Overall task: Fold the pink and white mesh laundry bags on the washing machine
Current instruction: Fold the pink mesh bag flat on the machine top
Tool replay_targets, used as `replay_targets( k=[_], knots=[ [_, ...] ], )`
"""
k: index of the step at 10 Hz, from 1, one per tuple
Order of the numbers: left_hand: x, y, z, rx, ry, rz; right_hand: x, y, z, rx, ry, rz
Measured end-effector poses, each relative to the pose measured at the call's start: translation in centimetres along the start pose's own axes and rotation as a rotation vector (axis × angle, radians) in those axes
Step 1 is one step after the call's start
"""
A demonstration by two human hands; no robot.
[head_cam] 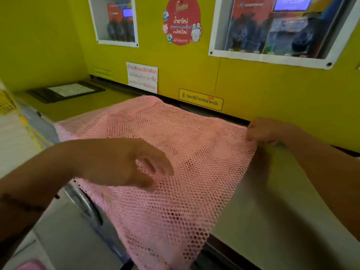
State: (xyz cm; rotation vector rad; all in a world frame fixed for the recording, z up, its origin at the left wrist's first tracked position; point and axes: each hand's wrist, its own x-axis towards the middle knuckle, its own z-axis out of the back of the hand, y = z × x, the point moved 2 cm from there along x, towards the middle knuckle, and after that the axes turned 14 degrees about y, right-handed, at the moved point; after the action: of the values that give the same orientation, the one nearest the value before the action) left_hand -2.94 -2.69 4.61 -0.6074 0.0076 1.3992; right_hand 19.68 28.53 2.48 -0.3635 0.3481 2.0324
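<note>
A pink mesh laundry bag [175, 145] lies spread across the top of the washing machine [263, 201], and its near end hangs over the front edge. My left hand [124, 162] hovers over the bag's left middle, fingers curled loosely, thumb and forefinger near the mesh; I cannot tell whether it pinches the fabric. My right hand [266, 131] is closed on the bag's far right corner and pulls it taut. No white bag is clearly in view.
A yellow panel [194, 75] with stickers and two display windows rises right behind the machine. A black-framed sheet [66, 90] lies on the yellow ledge at the back left. Pale fabric or bags [17, 133] sit at the left edge.
</note>
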Motion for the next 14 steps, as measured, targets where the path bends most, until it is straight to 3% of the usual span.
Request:
replay_targets(
  k=[1, 2, 4, 6, 8, 10, 12, 14],
  knots=[
    [0.5, 0.4, -1.5, -0.042, -0.131, 0.005, -0.2, 0.2, -0.9, 0.049, -0.120, -0.039],
    [1.9, 0.7, -4.0, 0.090, -0.086, 0.095, 0.0, -0.8, -1.2, 0.079, -0.231, -0.073],
    [1.6, 2.9, -3.8, -0.010, -0.154, 0.054, -0.7, 0.3, -1.0, 0.046, -0.378, 0.048],
    [-0.5, 5.5, -1.1, -0.202, -0.567, 0.022, 0.4, 3.9, -1.4, -0.182, -0.009, -0.070],
    [-3.1, 12.6, 2.6, -0.161, -0.865, 0.212, -0.6, 12.6, -0.2, -0.117, -0.103, 0.182],
    [-2.5, 19.4, 4.5, -0.172, -0.740, 0.577, 0.8, 24.0, 0.2, -0.029, -0.098, 0.448],
    [-0.5, 23.0, 5.0, -0.132, -0.530, 0.517, 3.8, 34.7, 0.8, -0.037, -0.121, 0.627],
    [0.2, 25.2, 4.8, -0.047, -0.510, 0.404, 7.5, 41.1, 0.7, -0.016, -0.155, 0.713]
  ],
)
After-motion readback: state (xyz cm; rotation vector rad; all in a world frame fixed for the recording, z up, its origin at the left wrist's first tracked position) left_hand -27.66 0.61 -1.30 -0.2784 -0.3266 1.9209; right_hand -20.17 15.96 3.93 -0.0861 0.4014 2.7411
